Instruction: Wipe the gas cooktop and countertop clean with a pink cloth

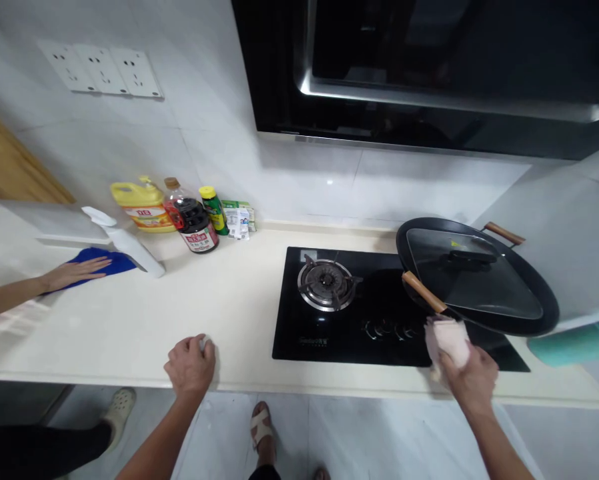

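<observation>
Over the counter's front edge, my left hand (190,365) is closed, and a small greyish-white thing (204,343) shows at its thumb; I cannot make out what it is. My right hand (472,381) is wrapped round a bunched pale pink cloth (448,339), slightly blurred, over the front of the black gas stove (299,333). The cloth is close to the near wooden handle (423,291) of a wide black wok (547,313); whether they touch I cannot tell. A glass lid (444,267) with a dark knob covers the wok.
Left of the stove, another person's hand (77,272) lies flat on a blue cloth (122,263). A white spray bottle (134,247), yellow detergent jug (147,207), dark sauce bottle (194,223) and green container (214,212) line the wall. A range hood (429,100) hangs above; a green roll-like object (569,343) is right.
</observation>
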A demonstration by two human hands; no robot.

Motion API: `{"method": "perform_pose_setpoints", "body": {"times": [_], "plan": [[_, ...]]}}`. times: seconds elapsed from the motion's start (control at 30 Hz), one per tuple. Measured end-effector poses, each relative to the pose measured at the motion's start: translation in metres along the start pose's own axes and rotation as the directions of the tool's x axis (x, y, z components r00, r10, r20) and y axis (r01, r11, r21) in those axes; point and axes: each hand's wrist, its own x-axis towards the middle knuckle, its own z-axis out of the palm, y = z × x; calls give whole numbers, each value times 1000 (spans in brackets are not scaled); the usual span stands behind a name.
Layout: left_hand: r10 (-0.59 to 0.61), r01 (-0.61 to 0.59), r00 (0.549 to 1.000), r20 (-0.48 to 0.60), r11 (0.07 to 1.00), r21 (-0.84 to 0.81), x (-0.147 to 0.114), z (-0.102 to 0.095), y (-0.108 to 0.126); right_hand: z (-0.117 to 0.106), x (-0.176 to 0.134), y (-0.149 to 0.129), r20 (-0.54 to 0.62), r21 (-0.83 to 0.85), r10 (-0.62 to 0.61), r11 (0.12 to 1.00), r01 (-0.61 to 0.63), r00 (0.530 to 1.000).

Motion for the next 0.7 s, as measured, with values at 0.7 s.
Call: {"method": "perform_pose_setpoints", "body": {"times": [0.7], "plan": [[-32,29,994,102,999,32,3,1,-4,45,-104,-248,299,311,-693,721,620,656]]}}
